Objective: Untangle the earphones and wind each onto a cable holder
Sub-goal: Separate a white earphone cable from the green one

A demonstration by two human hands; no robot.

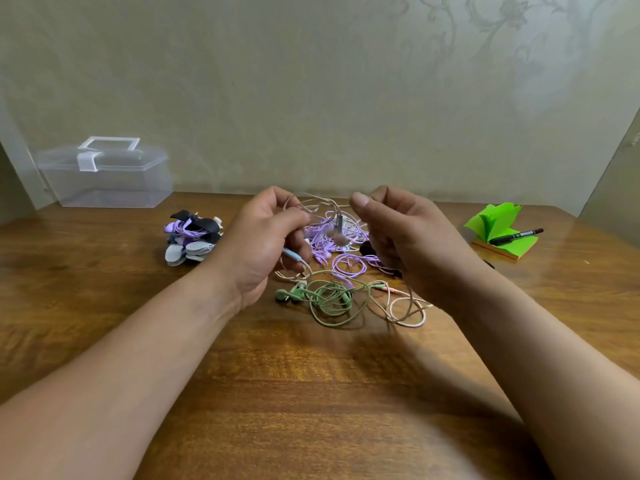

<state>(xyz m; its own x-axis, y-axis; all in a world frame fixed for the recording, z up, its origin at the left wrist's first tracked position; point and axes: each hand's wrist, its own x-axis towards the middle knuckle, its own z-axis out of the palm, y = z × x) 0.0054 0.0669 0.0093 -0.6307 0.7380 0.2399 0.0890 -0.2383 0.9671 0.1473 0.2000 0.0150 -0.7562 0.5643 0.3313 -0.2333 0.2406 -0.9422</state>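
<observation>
Both hands are raised over a tangle of earphones on the wooden table [311, 393]. My left hand [263, 244] grips loops of a pink earphone cable [408, 311] and a pale blue piece. My right hand [398, 237] has its fingers curled, and the same pink cable runs down from it to the table. The cable's earbuds [339, 233] dangle between the hands, blurred. Green earphones [329, 296] lie in a loose coil just below the hands. Purple earphones [343, 251] lie tangled behind them. A pile of grey, black and purple cable holders [192, 242] sits left of my left hand.
A clear plastic box [104, 174] with a white handle stands at the back left against the wall. At the right lies a green sticky-note pad [502, 233] with a black marker [516, 235] on it.
</observation>
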